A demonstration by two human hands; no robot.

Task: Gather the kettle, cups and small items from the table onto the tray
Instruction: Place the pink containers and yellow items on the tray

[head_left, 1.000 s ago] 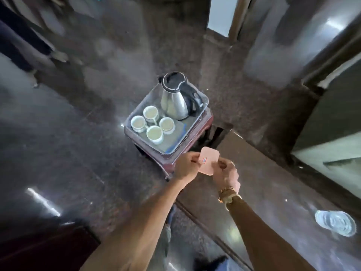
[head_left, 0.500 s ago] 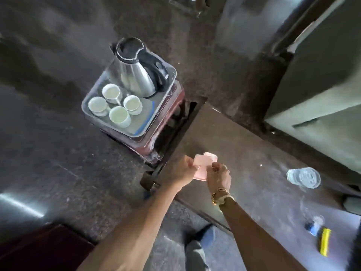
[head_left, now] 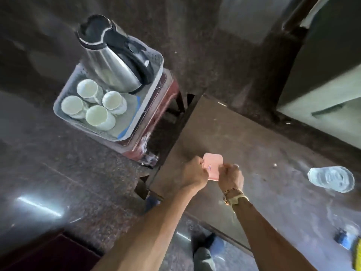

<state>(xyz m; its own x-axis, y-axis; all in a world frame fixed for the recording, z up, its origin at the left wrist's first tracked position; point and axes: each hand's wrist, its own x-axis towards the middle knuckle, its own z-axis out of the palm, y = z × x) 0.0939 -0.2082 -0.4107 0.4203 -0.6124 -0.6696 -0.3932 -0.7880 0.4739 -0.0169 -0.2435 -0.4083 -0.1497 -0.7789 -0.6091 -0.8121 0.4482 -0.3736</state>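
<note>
The grip of both hands is narrow and pinched on one small pink box (head_left: 213, 165), left hand (head_left: 195, 174) on its left edge and right hand (head_left: 231, 178) on its right, over the bench (head_left: 234, 133) at lower middle. One kettle (head_left: 111, 63) and four cups (head_left: 96, 115) already sit in the one tray (head_left: 158, 61), upper left. The small items look in hand; next the box must travel up-left to the tray, leaving one glass (head_left: 331, 178), a blue thing (head_left: 343, 236) and a yellow thing (head_left: 357, 249) at right.

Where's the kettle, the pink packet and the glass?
kettle (head_left: 111, 69), head view, on its shiny steel body.
pink packet (head_left: 214, 165), head view, on its flat face between the hands.
glass (head_left: 331, 178), head view, on its clear middle.
</note>
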